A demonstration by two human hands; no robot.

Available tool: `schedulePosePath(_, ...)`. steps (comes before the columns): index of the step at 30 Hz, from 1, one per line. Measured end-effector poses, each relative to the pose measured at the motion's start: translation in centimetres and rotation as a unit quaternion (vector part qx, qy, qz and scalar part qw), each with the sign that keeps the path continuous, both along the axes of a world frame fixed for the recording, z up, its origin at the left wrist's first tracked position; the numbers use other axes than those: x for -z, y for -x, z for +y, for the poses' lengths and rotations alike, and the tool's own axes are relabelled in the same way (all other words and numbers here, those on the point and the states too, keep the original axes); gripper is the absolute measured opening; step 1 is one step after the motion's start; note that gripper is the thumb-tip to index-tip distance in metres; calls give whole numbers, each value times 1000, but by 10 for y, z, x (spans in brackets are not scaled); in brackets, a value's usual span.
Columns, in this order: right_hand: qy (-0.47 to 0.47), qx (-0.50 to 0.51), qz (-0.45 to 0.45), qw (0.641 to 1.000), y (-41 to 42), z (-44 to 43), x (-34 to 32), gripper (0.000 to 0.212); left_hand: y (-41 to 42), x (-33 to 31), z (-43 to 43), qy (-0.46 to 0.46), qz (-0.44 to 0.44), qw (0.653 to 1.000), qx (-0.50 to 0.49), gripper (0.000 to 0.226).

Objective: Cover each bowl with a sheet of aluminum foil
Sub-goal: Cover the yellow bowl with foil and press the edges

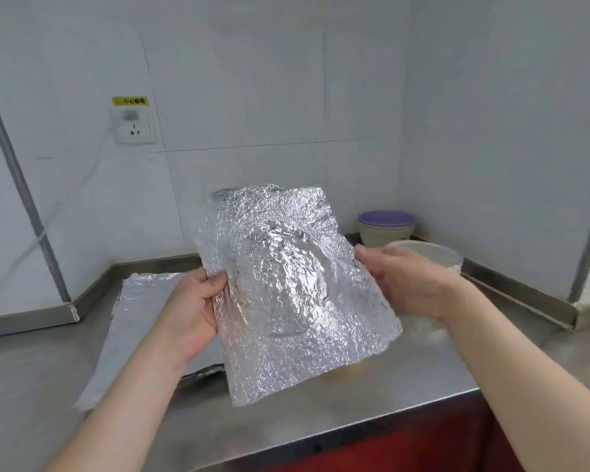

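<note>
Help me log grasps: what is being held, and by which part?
One crinkled foil sheet, held by both hands: the left hand pinches its left edge, the right hand holds its right edge.

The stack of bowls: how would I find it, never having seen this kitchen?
Follow the steel counter to its far right corner, where two white walls meet. The stack of bowls stands there, behind the right hand. Unlike the single pale bowl just in front of it, it is several nested bowls with a purple one on top.
</note>
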State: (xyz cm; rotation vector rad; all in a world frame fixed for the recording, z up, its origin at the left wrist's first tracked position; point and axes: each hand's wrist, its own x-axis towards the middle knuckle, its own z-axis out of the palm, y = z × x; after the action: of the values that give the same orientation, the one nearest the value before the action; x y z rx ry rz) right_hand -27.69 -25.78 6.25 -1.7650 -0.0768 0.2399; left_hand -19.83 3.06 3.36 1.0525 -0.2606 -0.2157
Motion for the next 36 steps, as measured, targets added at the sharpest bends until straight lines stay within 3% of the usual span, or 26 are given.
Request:
schedulePosePath(2, -41, 81, -63, 994, -2, 3, 0, 21, 3, 4, 3, -33, 1, 999, 18, 27)
schedulePosePath(5, 80, 164, -131, 974, -4, 5, 8, 6, 2, 15, 15, -105, 8, 994, -7, 37)
schedulePosePath(7, 142, 192, -153, 959, 1, 4, 8, 8, 0, 14, 24, -136, -13, 977, -163, 40)
schedulePosePath(9, 144, 174, -175, 958, 4, 6, 8, 8, 2, 1, 24, -174, -119, 931, -297, 39)
schedulePosePath(12, 184, 117, -206, 954, 9, 11, 1, 7, 4, -27, 3, -279, -266, 888, -251, 29)
schedulePosePath(15, 228, 74, -223, 945, 8, 12, -3, 5, -1, -37, -24, -393, -273, 866, -147, 63)
schedulePosePath(18, 248, 61, -244, 936, 13, 11, -3, 6, -7, -34, -40, -388, -227, 888, -95, 77)
schedulePosePath(24, 278, 102, -280, 913, 11, -1, 1, 10, -14, -20, -45, -311, -172, 932, -67, 41)
schedulePosePath(28, 336, 149, -284, 886, 7, -4, 5, 8, -11, -13, -40, -290, -146, 942, -85, 21)
schedulePosePath(33, 360, 168, -283, 873, 3, -2, 9, 13, -8, -4, -32, -278, -89, 956, -24, 27)
schedulePosePath(36, 360, 173, -269, 876, 0, -3, 12, 22, -6, 2, -32, -263, -89, 960, -36, 25)
